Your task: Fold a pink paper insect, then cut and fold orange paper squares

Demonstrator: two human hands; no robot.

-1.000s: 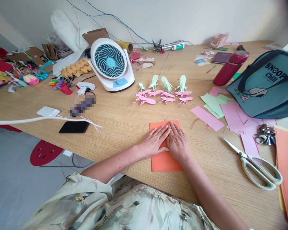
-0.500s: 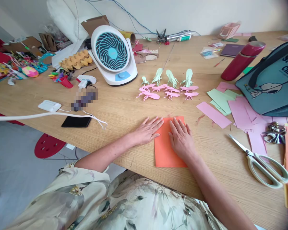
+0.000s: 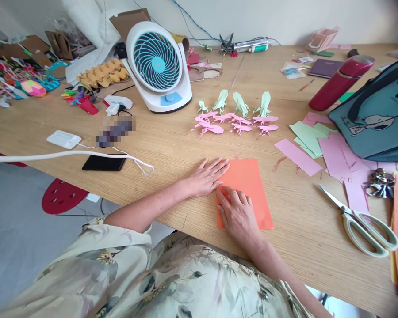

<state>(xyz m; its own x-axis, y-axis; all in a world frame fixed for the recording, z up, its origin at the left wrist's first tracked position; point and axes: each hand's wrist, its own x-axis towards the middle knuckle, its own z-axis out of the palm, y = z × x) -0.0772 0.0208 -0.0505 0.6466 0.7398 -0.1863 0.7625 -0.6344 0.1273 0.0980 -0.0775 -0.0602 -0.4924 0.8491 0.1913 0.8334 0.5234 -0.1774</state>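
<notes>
An orange sheet of paper point(image 3: 248, 176) lies on the table in front of me, its left edge under both hands. My left hand point(image 3: 208, 176) rests flat across the upper part of that edge, fingers stretched and slightly apart, thumb toward my right fingertips. Lower down, my right hand point(image 3: 239, 212) presses on the paper with the index finger along the left edge and the other fingers a little bent; it holds nothing. Beyond the sheet stand several folded pink paper insects point(image 3: 212, 128) and several pale green ones point(image 3: 240, 105).
White-handled scissors point(image 3: 361, 225) lie at right, near pink and green paper strips point(image 3: 299, 157). A red flask point(image 3: 341, 84) and a blue-green bag point(image 3: 371, 119) are behind them. A white fan point(image 3: 157, 66), a black phone point(image 3: 104, 162) and a white cable point(image 3: 53, 155) are at left.
My right hand has slid left and toward me, from the sheet's right side to its left edge. More of the sheet's right side now shows. My left hand stays on the edge.
</notes>
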